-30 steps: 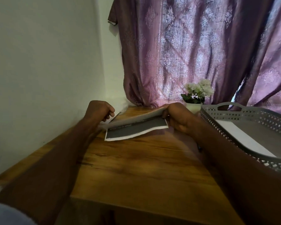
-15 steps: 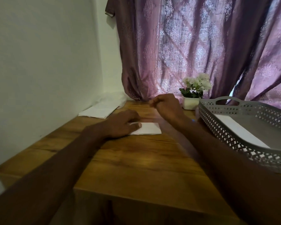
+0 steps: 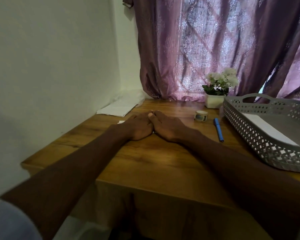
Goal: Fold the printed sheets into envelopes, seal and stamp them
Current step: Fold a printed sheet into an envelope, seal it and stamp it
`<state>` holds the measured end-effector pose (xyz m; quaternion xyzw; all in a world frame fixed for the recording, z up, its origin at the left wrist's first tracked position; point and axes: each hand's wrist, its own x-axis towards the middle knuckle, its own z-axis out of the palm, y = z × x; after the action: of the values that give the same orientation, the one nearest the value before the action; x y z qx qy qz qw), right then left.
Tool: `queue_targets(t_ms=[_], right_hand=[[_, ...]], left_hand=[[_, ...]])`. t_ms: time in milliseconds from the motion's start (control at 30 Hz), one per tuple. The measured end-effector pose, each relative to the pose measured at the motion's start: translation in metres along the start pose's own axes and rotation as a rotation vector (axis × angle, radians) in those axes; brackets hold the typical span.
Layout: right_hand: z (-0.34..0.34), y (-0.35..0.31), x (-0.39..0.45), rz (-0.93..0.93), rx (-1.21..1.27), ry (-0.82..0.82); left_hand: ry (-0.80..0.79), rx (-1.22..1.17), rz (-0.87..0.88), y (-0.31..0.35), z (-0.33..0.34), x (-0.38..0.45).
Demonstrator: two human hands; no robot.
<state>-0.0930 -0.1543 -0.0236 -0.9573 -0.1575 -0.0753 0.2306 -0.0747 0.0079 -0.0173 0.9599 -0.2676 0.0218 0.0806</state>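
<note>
The folded white sheet [image 3: 121, 122] lies on the wooden table [image 3: 159, 158], almost wholly hidden; only a small corner shows at the left. My left hand [image 3: 139, 126] and my right hand [image 3: 167, 126] press flat on it side by side, fingers straight, fingertips meeting at the far edge. A stack of white envelopes or sheets [image 3: 117, 109] rests at the back left by the wall. A roll of stickers [image 3: 200, 116] and a blue pen [image 3: 218, 129] lie to the right of my hands.
A grey perforated tray [image 3: 246, 129] holding printed sheets [image 3: 267, 129] stands at the right edge. A small white pot of flowers [image 3: 218, 90] sits at the back before a purple curtain. A white wall bounds the left side.
The sheet, held up half folded a second ago, now lies flat. My right hand came down beside the left one, and both now press on the folded sheet.
</note>
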Motion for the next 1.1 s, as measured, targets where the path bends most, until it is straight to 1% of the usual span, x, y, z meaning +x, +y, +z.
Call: queue_targets(t_ms=[100,200,333,400,600,800,867,900,933,967,1000,1033,1067,1100], right_hand=[[-0.002,0.0,0.0,0.006,-0.043,-0.017],[-0.003,-0.001,0.001,0.013,-0.097,-0.033],[-0.002,-0.005,0.0,0.062,-0.224,-0.067],[-0.004,-0.008,-0.002,0.073,-0.273,-0.081],[-0.008,-0.01,-0.007,0.115,-0.303,-0.11],[-0.007,-0.008,-0.014,0.258,-0.278,-0.055],[-0.004,-0.007,-0.016,0.322,-0.266,0.002],[-0.004,-0.007,-0.018,0.325,-0.262,0.053],[-0.005,-0.007,-0.019,0.291,-0.26,0.118],[-0.006,-0.007,-0.021,0.221,-0.258,0.188],[-0.008,-0.008,-0.023,0.13,-0.251,0.254],[-0.009,-0.01,-0.025,0.045,-0.233,0.296],[-0.01,-0.012,-0.027,-0.018,-0.202,0.305],[-0.011,-0.016,-0.029,-0.063,-0.175,0.28]], left_hand=[[0.005,-0.018,-0.026,0.001,0.0,-0.002],[-0.027,-0.042,-0.068,-0.001,-0.003,-0.008],[-0.043,-0.001,-0.112,-0.008,-0.007,-0.029],[-0.03,0.017,-0.159,-0.015,-0.009,-0.043],[0.001,0.053,-0.328,-0.027,-0.008,-0.071],[0.035,0.062,-0.452,-0.02,-0.002,-0.074],[0.111,0.067,-0.476,-0.019,-0.001,-0.078],[0.183,0.075,-0.451,-0.018,-0.001,-0.082],[0.27,0.083,-0.378,-0.015,-0.001,-0.085],[0.35,0.08,-0.266,-0.012,-0.002,-0.088],[0.396,0.066,-0.145,-0.009,-0.004,-0.091],[0.395,0.039,-0.053,-0.006,-0.005,-0.093],[0.361,0.007,-0.023,-0.004,-0.005,-0.093],[0.318,-0.027,-0.053,-0.003,-0.006,-0.093]])
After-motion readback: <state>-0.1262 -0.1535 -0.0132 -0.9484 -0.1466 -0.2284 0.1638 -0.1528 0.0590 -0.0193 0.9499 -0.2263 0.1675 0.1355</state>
